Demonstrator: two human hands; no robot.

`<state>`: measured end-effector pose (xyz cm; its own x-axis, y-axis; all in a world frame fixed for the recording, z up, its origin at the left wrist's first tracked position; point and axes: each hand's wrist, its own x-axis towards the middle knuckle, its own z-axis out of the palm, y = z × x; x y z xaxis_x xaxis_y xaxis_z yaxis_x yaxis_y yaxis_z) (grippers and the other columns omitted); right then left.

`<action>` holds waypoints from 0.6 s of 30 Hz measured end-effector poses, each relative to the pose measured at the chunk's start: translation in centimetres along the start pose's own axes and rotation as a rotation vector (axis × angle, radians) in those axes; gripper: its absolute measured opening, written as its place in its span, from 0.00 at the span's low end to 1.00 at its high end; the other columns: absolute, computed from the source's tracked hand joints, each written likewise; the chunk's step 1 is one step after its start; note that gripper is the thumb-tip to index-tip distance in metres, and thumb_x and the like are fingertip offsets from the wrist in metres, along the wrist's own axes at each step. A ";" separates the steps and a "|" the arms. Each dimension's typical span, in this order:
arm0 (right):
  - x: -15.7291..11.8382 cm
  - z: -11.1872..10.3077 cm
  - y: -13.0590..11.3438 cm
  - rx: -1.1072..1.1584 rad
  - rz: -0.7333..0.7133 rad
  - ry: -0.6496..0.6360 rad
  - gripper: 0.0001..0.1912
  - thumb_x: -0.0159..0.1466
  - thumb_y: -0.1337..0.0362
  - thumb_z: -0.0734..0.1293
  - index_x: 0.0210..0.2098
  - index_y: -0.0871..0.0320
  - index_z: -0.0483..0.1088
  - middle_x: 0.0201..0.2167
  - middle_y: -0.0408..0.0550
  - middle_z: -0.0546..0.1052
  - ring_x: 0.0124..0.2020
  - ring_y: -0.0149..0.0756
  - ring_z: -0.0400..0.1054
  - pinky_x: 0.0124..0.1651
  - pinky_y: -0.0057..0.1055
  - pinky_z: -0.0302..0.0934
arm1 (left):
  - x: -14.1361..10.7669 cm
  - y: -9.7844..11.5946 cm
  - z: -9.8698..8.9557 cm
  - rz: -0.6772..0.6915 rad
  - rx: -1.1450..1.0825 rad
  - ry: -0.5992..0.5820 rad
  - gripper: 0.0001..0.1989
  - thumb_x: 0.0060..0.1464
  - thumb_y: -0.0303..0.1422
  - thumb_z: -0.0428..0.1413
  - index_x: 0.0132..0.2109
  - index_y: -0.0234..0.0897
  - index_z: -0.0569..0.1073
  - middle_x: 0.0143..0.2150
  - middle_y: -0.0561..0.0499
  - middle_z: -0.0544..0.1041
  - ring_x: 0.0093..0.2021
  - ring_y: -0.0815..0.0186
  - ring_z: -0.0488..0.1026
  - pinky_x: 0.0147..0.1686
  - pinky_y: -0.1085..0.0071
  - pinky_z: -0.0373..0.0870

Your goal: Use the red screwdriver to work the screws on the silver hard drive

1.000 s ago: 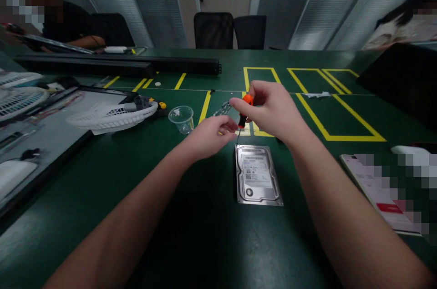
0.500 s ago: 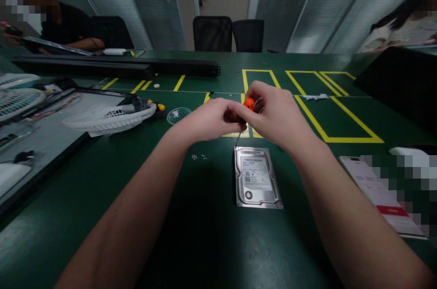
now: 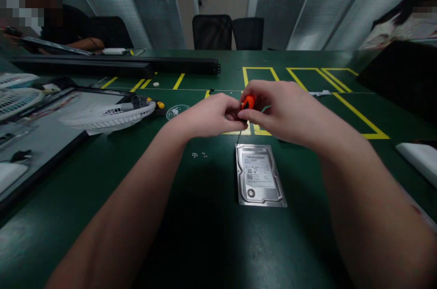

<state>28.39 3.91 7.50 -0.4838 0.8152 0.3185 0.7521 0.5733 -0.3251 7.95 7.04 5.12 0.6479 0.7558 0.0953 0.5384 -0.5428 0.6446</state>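
Observation:
A screwdriver [image 3: 249, 102] with an orange and black handle stands over the far left corner of a hard drive [image 3: 261, 177]. Its thin dark shaft reaches down to that corner. My right hand [image 3: 273, 102] grips the handle between thumb and fingers. Pressed in from the left, my left hand [image 3: 218, 114] has its fingers closed around the lower part of the screwdriver, partly hidden. The silver drive lies flat on the green table, label side up. Several tiny screws [image 3: 199, 155] lie loose to its left.
Behind my left wrist sits a small clear dish [image 3: 175, 111] with small pale bits in it. White slatted parts [image 3: 112, 116] and a large grey panel [image 3: 64, 134] fill the left side. Long black bars [image 3: 136, 67] lie farther back. Two people sit across the table.
My right hand has turned about the handle, its wrist and forearm swinging to the right. The left hand stays nearly still on the screwdriver. The view has shifted slightly.

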 end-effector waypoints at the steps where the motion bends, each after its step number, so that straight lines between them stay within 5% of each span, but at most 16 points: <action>1: 0.0 0.0 -0.1 -0.021 0.009 0.008 0.07 0.66 0.58 0.72 0.40 0.53 0.75 0.35 0.47 0.79 0.36 0.42 0.71 0.36 0.36 0.54 | 0.0 0.1 0.0 -0.003 0.019 0.011 0.08 0.54 0.36 0.64 0.37 0.35 0.80 0.30 0.54 0.75 0.30 0.66 0.70 0.31 0.71 0.61; 10: 0.2 0.4 -0.2 -0.101 0.035 0.080 0.19 0.64 0.46 0.73 0.32 0.55 0.71 0.27 0.46 0.74 0.30 0.39 0.66 0.33 0.36 0.50 | 0.1 0.6 0.0 0.017 0.036 0.020 0.07 0.52 0.33 0.64 0.30 0.35 0.76 0.27 0.55 0.71 0.29 0.68 0.66 0.30 0.70 0.57; 14: -0.2 -0.3 -0.5 -0.025 -0.036 0.035 0.12 0.64 0.57 0.73 0.46 0.53 0.76 0.38 0.48 0.81 0.37 0.43 0.72 0.38 0.37 0.57 | 0.1 0.7 -0.1 0.007 0.029 0.002 0.08 0.52 0.33 0.64 0.29 0.35 0.76 0.25 0.55 0.71 0.27 0.68 0.66 0.30 0.70 0.58; 18: -0.5 -0.8 -0.5 0.011 -0.061 -0.028 0.10 0.66 0.67 0.68 0.45 0.52 0.78 0.40 0.47 0.82 0.40 0.42 0.74 0.40 0.37 0.59 | 0.2 0.4 0.0 -0.002 0.009 -0.016 0.07 0.54 0.35 0.64 0.34 0.34 0.79 0.26 0.54 0.74 0.28 0.67 0.69 0.31 0.70 0.61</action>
<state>28.63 3.19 8.19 -0.5408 0.7809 0.3126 0.7164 0.6224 -0.3154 8.29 6.96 5.37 0.6551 0.7511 0.0822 0.5442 -0.5445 0.6382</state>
